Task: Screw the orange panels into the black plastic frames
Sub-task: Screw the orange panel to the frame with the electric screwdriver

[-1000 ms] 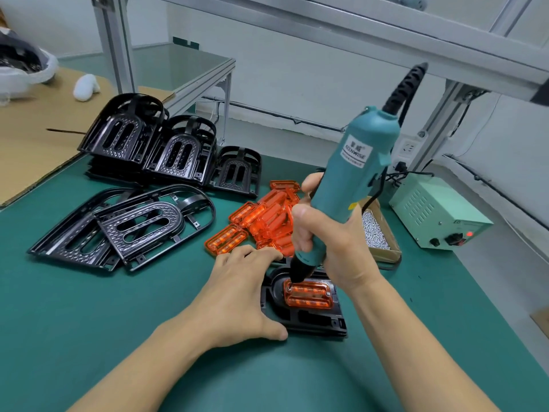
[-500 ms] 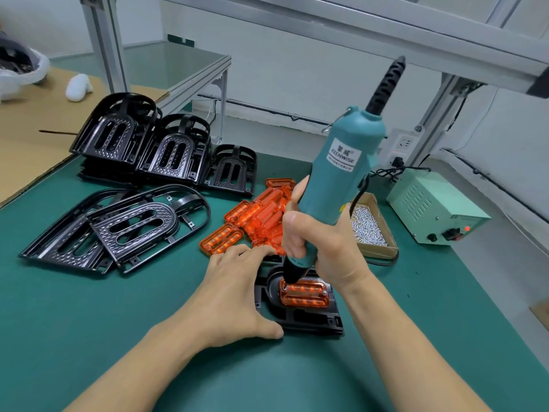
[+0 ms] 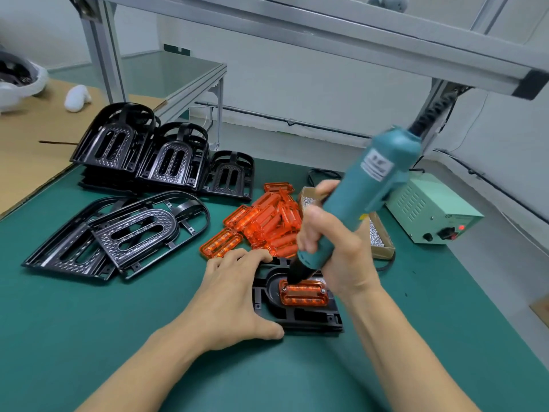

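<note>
Far left of the working frame: loose black frames (image 3: 118,233) flat on the green mat (image 3: 89,337), more stacked behind. Left hand (image 3: 234,295) flat, fingers relaxed, pressing the working frame (image 3: 300,319) down at its left edge; orange panel (image 3: 304,295) seated in it, spare panel pile (image 3: 267,221) just behind. Right hand (image 3: 335,251) clenched around teal electric screwdriver (image 3: 365,191), tip on panel's top-left corner; screw box (image 3: 380,239) and power supply (image 3: 433,212) right of the frame.

I am at an assembly workstation in a small factory. My bench (image 3: 89,337) has a green mat under an aluminium frame (image 3: 297,28). On it: stacked black frames (image 3: 166,162), a heap of orange panels (image 3: 267,221), a screw box (image 3: 381,239), a power supply (image 3: 430,212) and a corded electric screwdriver (image 3: 365,188).
</note>
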